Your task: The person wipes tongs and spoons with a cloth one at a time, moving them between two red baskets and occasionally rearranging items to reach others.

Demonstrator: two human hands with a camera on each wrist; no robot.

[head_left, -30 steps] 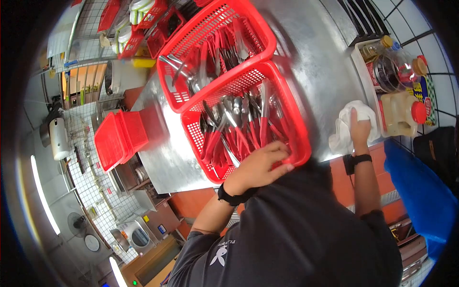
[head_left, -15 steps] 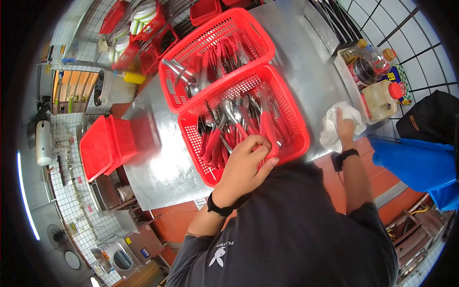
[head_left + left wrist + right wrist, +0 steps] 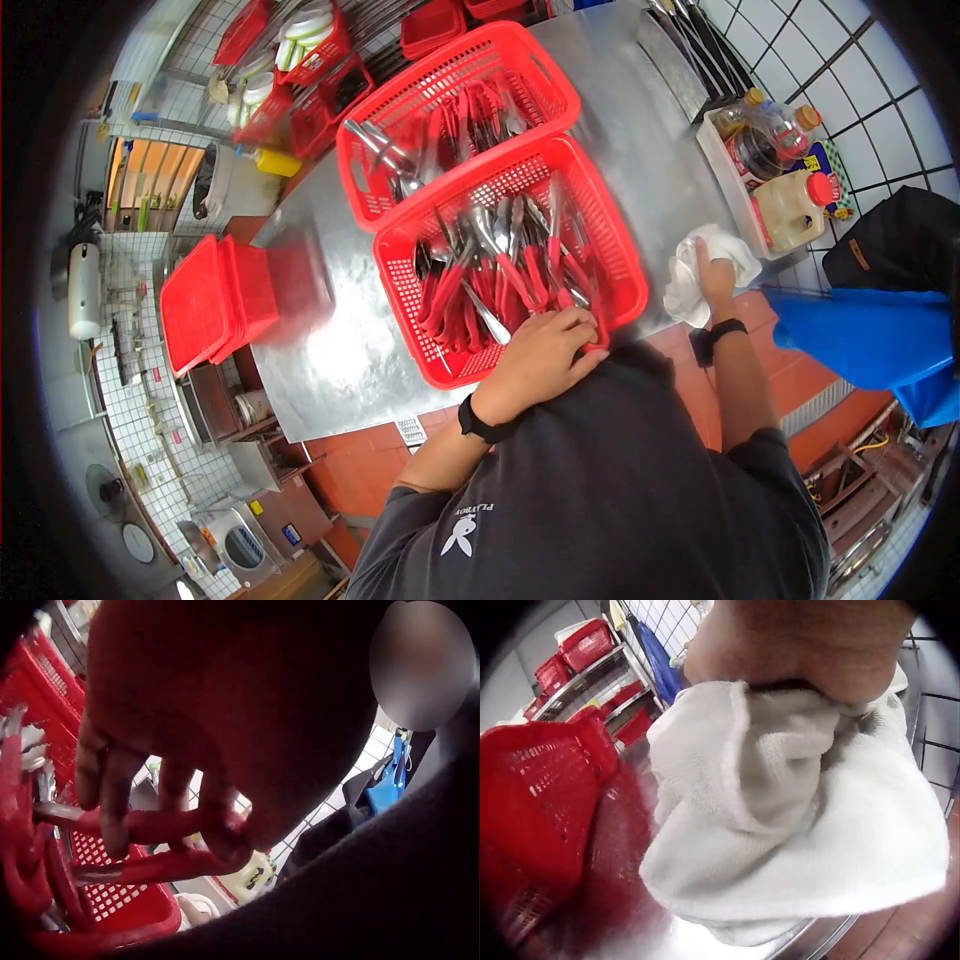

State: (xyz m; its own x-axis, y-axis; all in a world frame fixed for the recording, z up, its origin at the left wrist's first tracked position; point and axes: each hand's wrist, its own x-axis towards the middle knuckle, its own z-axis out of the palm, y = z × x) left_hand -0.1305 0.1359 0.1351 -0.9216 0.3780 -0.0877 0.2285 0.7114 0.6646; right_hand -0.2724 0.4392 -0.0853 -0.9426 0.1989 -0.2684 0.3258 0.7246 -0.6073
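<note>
My left hand [image 3: 540, 360] is at the near corner of a red perforated basket [image 3: 630, 280] full of metal tongs with red handles. In the left wrist view its fingers curl round the red handles of a pair of tongs [image 3: 146, 870]; the other ends lie among the pile. To the right, my right hand [image 3: 714, 285] grips a bunched white cloth [image 3: 690, 290] by the front edge of the steel table [image 3: 340, 370]. Seen from the right wrist, the cloth [image 3: 795, 870] hangs in folds under the palm, hiding the fingertips.
A second red basket [image 3: 557, 85] of tongs stands behind the first. Stacked red baskets [image 3: 200, 300] sit at the left. On the right, a white tray [image 3: 725, 180] holds bottles and a jug [image 3: 790, 212] with a red cap, and a blue sheet [image 3: 860, 340] hangs nearby.
Half a second ago my left hand was raised a little with a red handle in its fingers; now it is lower and closer to the basket's near corner. The right hand stays on the cloth.
</note>
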